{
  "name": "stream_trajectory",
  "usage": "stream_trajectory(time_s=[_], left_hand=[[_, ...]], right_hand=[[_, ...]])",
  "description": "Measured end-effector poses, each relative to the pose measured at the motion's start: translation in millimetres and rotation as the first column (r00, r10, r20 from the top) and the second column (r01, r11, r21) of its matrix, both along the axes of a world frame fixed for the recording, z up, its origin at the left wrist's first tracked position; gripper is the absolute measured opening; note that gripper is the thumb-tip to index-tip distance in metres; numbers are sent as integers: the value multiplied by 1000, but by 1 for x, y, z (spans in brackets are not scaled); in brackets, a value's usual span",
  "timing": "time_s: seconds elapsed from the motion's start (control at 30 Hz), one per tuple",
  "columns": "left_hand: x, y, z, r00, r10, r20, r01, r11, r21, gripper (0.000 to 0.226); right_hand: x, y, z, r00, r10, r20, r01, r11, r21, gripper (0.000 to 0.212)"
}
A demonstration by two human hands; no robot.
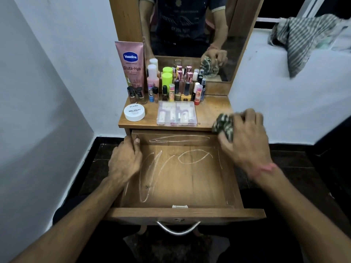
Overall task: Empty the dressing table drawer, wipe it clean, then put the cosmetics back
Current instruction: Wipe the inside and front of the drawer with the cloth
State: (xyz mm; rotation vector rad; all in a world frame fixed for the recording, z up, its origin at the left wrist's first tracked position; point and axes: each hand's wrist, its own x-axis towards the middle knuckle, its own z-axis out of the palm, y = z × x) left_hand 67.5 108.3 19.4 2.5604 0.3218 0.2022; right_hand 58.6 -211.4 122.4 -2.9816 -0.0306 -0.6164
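Observation:
The wooden drawer (pixel 190 186) is pulled out toward me and holds nothing; white chalk-like scribbles mark its floor and back wall. My left hand (pixel 124 160) grips the drawer's left wall, thumb inside. My right hand (pixel 245 137) holds a crumpled striped cloth (pixel 223 124) above the drawer's back right corner, at the tabletop's edge. On the dressing table top (pixel 212 111) stand several cosmetics bottles (pixel 176 86), a pink Vaseline tube (pixel 131 63), a white nail polish remover tub (pixel 134 112) and a clear plastic box (pixel 176 113).
A mirror (pixel 190 35) rises behind the bottles. White walls close in at left and right. Another striped cloth (pixel 307 38) hangs at the upper right. The drawer's metal handle (pixel 178 228) points at me over a dark floor.

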Motion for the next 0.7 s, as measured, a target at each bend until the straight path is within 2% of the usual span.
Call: stream_trajectory(time_s=[0.1, 0.2, 0.33, 0.43, 0.57, 0.7], left_hand=[[0, 0, -1, 1000, 0, -13, 0, 1000, 5, 54], [0, 1, 0, 1000, -11, -9, 11, 1000, 20, 53], [2, 3, -1, 1000, -7, -16, 7, 999, 49, 47], [4, 0, 3, 1000, -17, -9, 17, 998, 57, 47], [3, -1, 4, 1000, -28, 4, 28, 999, 33, 46], [-2, 3, -1, 1000, -12, 13, 12, 1000, 21, 46]], right_hand=[[-53, 3, -20, 986, 141, -91, -145, 989, -33, 48], [-60, 12, -36, 948, 230, -219, -253, 964, -85, 34], [-17, 25, -44, 934, 196, -298, -302, 879, -370, 27], [6, 34, -41, 928, 126, -351, -294, 825, -482, 25], [6, 40, -39, 920, 83, -382, -266, 850, -455, 26], [-14, 45, -43, 879, 151, -452, -354, 842, -406, 20]])
